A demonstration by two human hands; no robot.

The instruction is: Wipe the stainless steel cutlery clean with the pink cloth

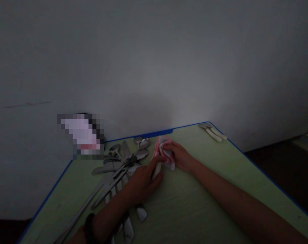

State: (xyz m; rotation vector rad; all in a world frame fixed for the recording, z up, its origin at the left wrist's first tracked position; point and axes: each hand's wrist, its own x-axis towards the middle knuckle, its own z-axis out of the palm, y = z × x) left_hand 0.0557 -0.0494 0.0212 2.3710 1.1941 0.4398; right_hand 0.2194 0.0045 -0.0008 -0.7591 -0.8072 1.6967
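Grey wall (pixel 154 67) backed the worktop (pixel 194 203). Toward its far edge, the left hand (pixel 145 179) gripped a handle (pixel 156 171), the right hand (pixel 180 155) pinched cloth (pixel 171 164) against its hidden end; firm, even pressure seemed best.

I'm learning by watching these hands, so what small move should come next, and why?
Probably draw the cloth gently outward with the right hand, the left hand steadying the pale handle: the left grips that handle, and the right pinches the cloth bunched at its far end, where whatever it covers is hidden.
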